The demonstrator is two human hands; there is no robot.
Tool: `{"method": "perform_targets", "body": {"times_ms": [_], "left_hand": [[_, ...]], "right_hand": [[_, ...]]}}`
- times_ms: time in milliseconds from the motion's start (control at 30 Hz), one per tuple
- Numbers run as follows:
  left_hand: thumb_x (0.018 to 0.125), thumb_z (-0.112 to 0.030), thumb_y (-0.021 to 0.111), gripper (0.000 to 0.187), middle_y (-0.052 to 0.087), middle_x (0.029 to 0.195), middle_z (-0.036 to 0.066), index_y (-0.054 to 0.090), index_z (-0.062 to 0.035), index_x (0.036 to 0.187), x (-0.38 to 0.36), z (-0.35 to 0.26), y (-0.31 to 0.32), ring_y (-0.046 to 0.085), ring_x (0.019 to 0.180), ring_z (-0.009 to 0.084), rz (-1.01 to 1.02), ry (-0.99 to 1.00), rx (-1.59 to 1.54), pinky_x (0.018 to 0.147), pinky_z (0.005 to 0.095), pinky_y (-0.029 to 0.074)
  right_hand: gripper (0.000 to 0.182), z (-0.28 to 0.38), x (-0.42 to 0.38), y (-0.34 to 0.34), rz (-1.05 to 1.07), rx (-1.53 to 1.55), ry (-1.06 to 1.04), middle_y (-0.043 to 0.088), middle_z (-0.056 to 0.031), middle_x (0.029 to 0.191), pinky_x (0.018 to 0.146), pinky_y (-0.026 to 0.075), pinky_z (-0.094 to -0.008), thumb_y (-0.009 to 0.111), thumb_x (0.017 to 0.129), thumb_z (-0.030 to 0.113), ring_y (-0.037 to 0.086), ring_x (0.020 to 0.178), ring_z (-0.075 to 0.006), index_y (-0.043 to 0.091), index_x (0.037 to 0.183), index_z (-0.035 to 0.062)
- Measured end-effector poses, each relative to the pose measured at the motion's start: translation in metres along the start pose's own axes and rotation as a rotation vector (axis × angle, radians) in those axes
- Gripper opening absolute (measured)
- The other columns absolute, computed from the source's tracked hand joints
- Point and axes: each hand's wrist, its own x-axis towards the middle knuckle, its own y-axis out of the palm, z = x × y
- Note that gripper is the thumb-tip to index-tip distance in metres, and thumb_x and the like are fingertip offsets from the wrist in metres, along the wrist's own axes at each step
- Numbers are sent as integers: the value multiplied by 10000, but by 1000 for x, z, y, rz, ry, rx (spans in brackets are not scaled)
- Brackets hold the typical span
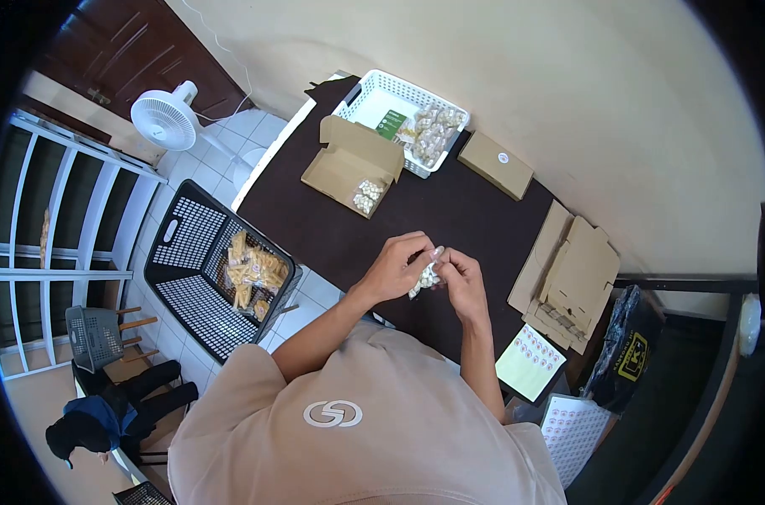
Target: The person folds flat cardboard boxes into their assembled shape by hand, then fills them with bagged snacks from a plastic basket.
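Above the dark table (pixel 340 240), near its front edge, a small clear bag of white pieces (pixel 424 281) hangs between my hands. My left hand (pixel 397 268) pinches the bag's top from the left. My right hand (pixel 464 284) has its fingers closed on the top from the right. Beyond my left hand lies an open brown cardboard box (pixel 330 172), its lid folded back. A similar bag of white pieces (pixel 368 195) rests in that box's near right corner.
Behind stand a white basket (pixel 374 94) with bags and a green card, and a closed brown box (pixel 496 164). Flattened cartons (pixel 572 273) and a sticker sheet (pixel 530 362) lie right. At left are a black crate (pixel 199 223), a fan (pixel 165 119) and a seated person (pixel 104 421).
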Motion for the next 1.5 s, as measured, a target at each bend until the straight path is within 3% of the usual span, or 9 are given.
{"method": "perform_targets", "body": {"times_ms": [200,333,400,600,800,933,1200,1333,1500], "left_hand": [[933,-62,585,134,560,732,62,627,24,840,-2,27,-26,516,638,100,-80,-143,25,565,278,404],[922,-70,613,92,612,771,100,622,21,917,5,102,-84,603,714,140,-707,-196,226,650,272,474],[931,-79,607,112,627,743,98,631,29,912,17,111,-116,597,680,128,-838,-140,188,629,283,472],[915,-149,650,203,659,655,126,663,47,862,47,143,-154,626,594,160,-766,-460,328,610,319,487],[880,-170,670,197,703,774,196,695,25,883,48,208,-150,692,701,334,-667,-529,523,686,407,524],[876,-141,660,158,701,775,185,693,13,861,44,221,-161,671,721,356,-560,-581,520,724,434,517],[840,-96,670,102,689,816,193,650,2,859,62,204,-193,630,773,391,-424,-289,671,757,469,487],[839,-48,650,76,666,773,183,619,13,872,68,208,-204,660,732,365,-388,-368,547,675,417,504],[798,56,561,216,651,821,183,623,-46,978,59,221,-196,633,838,397,-233,-374,566,768,465,511]], "right_hand": [[138,-8,14,14,26,-78,62,504,2,659,566,449,-257,493,833,46,471,600,-74,565,721,12],[140,-18,13,11,23,-18,103,484,-7,643,565,461,-270,475,818,27,458,582,-81,552,702,14],[141,-27,13,5,-22,-17,122,481,-7,646,565,465,-275,467,815,20,454,576,-83,552,703,17],[132,-18,35,-1,-179,-54,160,497,-7,670,583,480,-277,498,840,36,475,587,-79,555,720,34],[147,-12,56,-6,-296,-29,181,492,10,674,590,479,-273,555,873,76,483,595,-77,559,727,58],[135,-17,69,-4,-338,-6,218,521,3,685,581,485,-265,556,885,57,497,594,-72,588,756,36],[129,-6,111,-1,-347,-47,192,527,5,682,573,484,-265,588,902,89,513,598,-73,600,781,45],[143,-1,136,-2,-372,-93,205,534,10,685,568,479,-257,618,915,117,518,597,-71,605,793,42],[130,-17,189,-15,-423,-387,166,577,-6,646,495,448,-246,696,858,125,542,555,-70,641,819,14]]}}
